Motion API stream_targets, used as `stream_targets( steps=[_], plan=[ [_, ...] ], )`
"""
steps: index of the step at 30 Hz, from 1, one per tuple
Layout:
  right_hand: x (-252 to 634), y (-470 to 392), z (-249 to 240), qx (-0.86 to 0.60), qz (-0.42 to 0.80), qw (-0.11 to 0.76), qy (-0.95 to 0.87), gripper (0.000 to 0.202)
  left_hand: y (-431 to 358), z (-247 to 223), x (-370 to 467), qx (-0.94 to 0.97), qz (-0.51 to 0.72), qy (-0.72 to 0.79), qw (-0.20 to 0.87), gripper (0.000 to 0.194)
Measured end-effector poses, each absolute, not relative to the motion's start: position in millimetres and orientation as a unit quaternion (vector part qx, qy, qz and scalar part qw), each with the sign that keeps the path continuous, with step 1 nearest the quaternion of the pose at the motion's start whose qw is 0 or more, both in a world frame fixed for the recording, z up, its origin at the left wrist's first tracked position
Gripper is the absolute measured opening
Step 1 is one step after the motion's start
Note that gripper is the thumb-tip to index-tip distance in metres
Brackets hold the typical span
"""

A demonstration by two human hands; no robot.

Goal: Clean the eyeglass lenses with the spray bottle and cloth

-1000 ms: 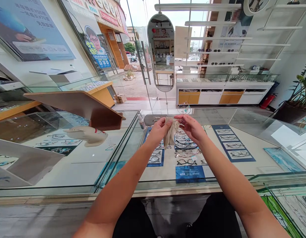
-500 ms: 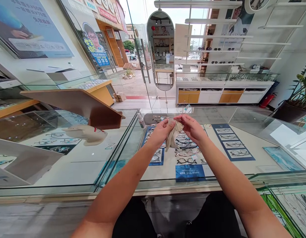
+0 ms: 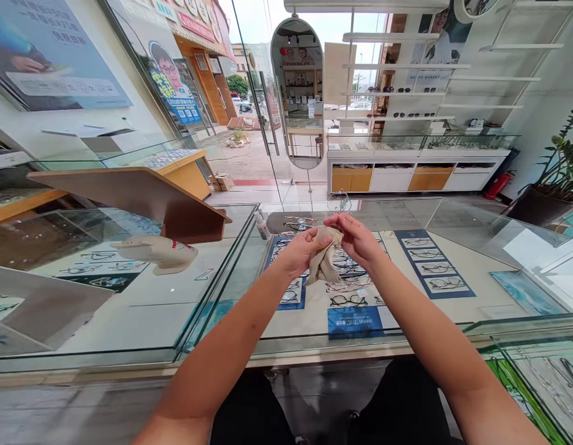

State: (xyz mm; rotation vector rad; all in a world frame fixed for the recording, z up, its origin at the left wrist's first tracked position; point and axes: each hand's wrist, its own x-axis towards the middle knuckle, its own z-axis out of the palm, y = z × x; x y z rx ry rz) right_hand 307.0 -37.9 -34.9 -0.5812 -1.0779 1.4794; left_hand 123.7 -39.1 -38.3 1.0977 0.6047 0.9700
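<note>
Above the glass display counter (image 3: 286, 346), my left hand (image 3: 296, 252) is closed on a crumpled beige cleaning cloth (image 3: 324, 262), whose lower end hangs down. Close beside it, the fingers of my right hand (image 3: 355, 238) pinch what looks like thin-rimmed eyeglasses, mostly hidden by the cloth and fingers. Just beyond my hands, several eyeglasses (image 3: 299, 222) lie on a grey tray (image 3: 275, 222). A small white bottle (image 3: 262, 226) stands left of that tray. Under the glass, below my hands, black-framed eyeglasses (image 3: 348, 301) lie in rows above a blue card (image 3: 355, 322).
On the left counter, a brown slanted stand (image 3: 193, 222) rises beside a beige hand-shaped display (image 3: 156, 250). A blue board (image 3: 434, 262) with several eyeglasses lies at right under the glass. Farther off stand an oval mirror (image 3: 298, 93) and a potted plant (image 3: 559, 173).
The cloth has shifted and spread, now covering more around the fingers of my left hand. Both hands stay close together in nearly the same place. The view has moved slightly.
</note>
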Motion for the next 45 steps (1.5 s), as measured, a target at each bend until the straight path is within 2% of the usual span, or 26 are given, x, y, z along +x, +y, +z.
stream_targets(
  steps=[9, 22, 33, 45],
  plan=[
    [308, -38, -37, -0.258, 0.637, 0.564, -0.459, 0.046, -43, -42, 128, 0.445, 0.410, 0.274, 0.747, 0.058],
    [303, -42, -33, -0.244, 0.657, 0.572, -0.427, 0.046, -44, -45, 127, 0.499, 0.403, 0.278, 0.715, 0.057],
    [298, -48, -27, -0.239, 0.654, 0.582, -0.420, 0.047, -53, -29, 126, 0.466, 0.406, 0.270, 0.738, 0.060],
    [295, -45, -30, -0.224, 0.636, 0.599, -0.432, 0.043, -51, -30, 132, 0.433, 0.470, 0.304, 0.707, 0.062]
  ],
)
